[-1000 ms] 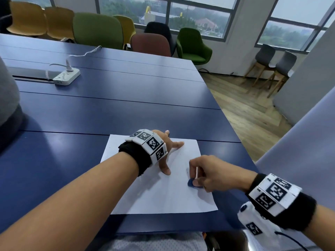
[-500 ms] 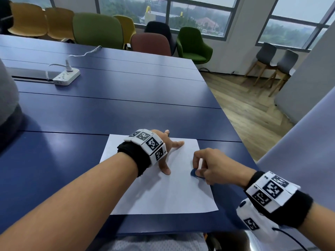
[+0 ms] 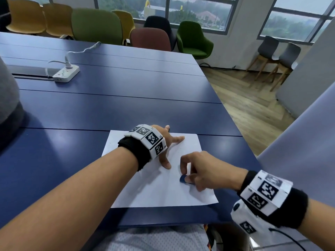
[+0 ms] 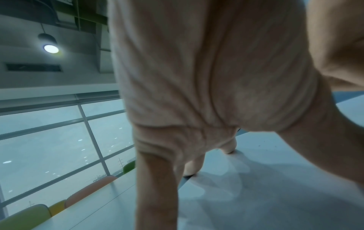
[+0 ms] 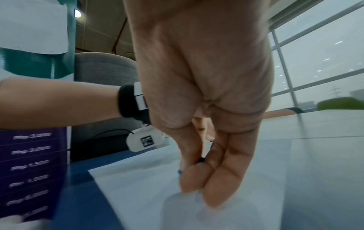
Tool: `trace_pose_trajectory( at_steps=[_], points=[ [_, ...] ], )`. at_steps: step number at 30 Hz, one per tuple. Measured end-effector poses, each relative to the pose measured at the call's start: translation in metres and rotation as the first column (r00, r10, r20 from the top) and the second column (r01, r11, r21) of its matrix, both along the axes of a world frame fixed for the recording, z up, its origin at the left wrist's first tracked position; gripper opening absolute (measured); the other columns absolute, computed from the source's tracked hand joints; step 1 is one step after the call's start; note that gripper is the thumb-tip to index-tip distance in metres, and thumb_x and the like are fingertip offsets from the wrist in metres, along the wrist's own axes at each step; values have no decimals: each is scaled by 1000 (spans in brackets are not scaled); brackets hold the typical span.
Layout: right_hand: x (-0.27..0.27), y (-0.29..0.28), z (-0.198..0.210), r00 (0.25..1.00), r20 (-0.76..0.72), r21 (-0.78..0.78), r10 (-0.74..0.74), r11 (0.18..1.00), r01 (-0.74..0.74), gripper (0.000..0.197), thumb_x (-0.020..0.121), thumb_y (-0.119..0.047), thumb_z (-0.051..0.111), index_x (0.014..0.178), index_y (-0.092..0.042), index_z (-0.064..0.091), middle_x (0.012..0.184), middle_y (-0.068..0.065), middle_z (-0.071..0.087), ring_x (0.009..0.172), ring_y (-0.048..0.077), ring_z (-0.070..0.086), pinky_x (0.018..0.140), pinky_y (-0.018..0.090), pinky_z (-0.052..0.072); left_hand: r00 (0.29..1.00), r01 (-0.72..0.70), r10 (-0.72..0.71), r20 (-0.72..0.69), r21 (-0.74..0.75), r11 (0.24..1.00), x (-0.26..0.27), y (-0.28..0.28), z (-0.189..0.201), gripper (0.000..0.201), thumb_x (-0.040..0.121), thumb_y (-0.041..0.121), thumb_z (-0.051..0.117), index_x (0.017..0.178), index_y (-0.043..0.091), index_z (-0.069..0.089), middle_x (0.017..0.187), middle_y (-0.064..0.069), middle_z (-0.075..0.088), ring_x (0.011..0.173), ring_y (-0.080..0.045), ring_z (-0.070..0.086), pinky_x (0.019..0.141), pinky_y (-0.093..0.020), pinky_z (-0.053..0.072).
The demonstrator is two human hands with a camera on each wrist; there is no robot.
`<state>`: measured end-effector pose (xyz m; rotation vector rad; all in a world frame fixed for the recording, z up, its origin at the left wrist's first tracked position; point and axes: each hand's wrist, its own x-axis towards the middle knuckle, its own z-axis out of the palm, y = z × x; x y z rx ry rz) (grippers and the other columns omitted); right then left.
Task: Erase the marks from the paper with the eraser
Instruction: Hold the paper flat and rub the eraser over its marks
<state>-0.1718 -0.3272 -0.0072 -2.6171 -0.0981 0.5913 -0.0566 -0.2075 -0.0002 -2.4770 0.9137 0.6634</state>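
A white sheet of paper [image 3: 154, 189] lies on the blue table near its front edge. My left hand [image 3: 167, 142] rests flat on the sheet's upper part, fingers spread and straight, holding it down; in the left wrist view its fingertips [image 4: 194, 167] press the paper [image 4: 265, 179]. My right hand [image 3: 197, 171] pinches a small dark blue eraser [image 3: 182, 178] between thumb and fingers and presses it on the sheet's right half. In the right wrist view only a sliver of the eraser [image 5: 201, 160] shows between the fingers. No marks are discernible on the paper.
The blue table [image 3: 108, 109] stretches away ahead. A white power strip [image 3: 66, 74] with a cable lies at the far left. Coloured chairs [image 3: 97, 26] line the far edge. The table's right edge drops to a wooden floor [image 3: 253, 109].
My right hand slid the eraser away from me on the paper, then back toward me and a little left. The left hand has stayed put on the sheet.
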Motion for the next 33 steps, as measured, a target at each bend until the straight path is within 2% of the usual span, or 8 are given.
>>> trace_pose_trajectory(
  at_steps=[4, 9, 14, 19, 22, 24, 29, 33],
  points=[
    [17, -11, -1, 994, 37, 21, -101, 995, 100, 9, 86, -9, 59, 86, -17, 55, 64, 9, 67, 49, 20, 63, 64, 37, 59, 1000, 7, -7, 6, -9, 1000, 0, 1, -2, 117, 66, 70, 72, 147, 54, -12, 162, -6, -15, 140, -41, 31, 103, -48, 38],
    [8, 8, 1, 999, -3, 15, 42, 999, -41, 12, 82, -7, 63, 85, -18, 58, 59, -3, 55, 52, 19, 55, 55, 33, 53, 1000, 20, -19, 24, -15, 1000, 1, 2, -4, 117, 66, 71, 71, 147, 53, -11, 162, -7, -14, 140, -45, 28, 105, -51, 37],
    [28, -1, 1, 993, 58, 56, -100, 994, 97, 8, 85, -7, 60, 86, -13, 55, 64, 8, 65, 53, 21, 61, 63, 35, 56, 1000, 21, -20, 24, -43, 999, 2, 3, -6, 116, 67, 70, 72, 147, 54, -11, 162, -7, -12, 141, -46, 26, 105, -50, 36],
    [2, 28, -4, 995, 38, 76, 90, 993, -92, 10, 82, -5, 62, 90, -9, 58, 67, -4, 56, 55, 12, 51, 57, 28, 49, 999, 13, -11, 33, -35, 999, 4, 3, -10, 117, 65, 71, 73, 144, 57, -13, 162, -3, -14, 143, -45, 19, 107, -57, 33],
    [22, 10, -1, 997, 77, 34, -5, 999, 3, 13, 81, -4, 61, 89, -14, 57, 70, 0, 58, 64, 22, 59, 61, 33, 54, 999, 20, -19, 27, -55, 998, 5, 4, -10, 117, 64, 72, 72, 146, 56, -11, 162, -6, -12, 141, -47, 24, 106, -53, 34],
    [27, 2, -4, 995, 86, 39, -52, 998, 49, 13, 83, -5, 60, 90, -15, 57, 68, 0, 57, 59, 18, 58, 60, 34, 55, 1000, 17, -16, 25, -63, 998, 5, 5, -11, 117, 65, 72, 72, 146, 56, -10, 162, -6, -12, 140, -47, 26, 106, -52, 35],
    [20, 10, -7, 993, 6, 68, 118, 991, -118, 13, 84, -13, 68, 86, -21, 58, 59, -10, 50, 43, -3, 49, 47, 10, 40, 1000, 5, -4, 15, -43, 999, 6, 3, -9, 116, 67, 68, 74, 145, 56, -12, 162, -4, -15, 143, -47, 19, 107, -56, 32],
    [53, -15, -5, 991, 132, 57, -18, 998, 10, 7, 84, -9, 65, 89, -14, 62, 62, -3, 57, 44, 7, 53, 53, 25, 51, 1000, 20, -20, -1, -75, 997, 5, 6, -8, 106, 65, 70, 73, 144, 60, 4, 163, -6, -9, 139, -46, 30, 103, -53, 38]
  ],
)
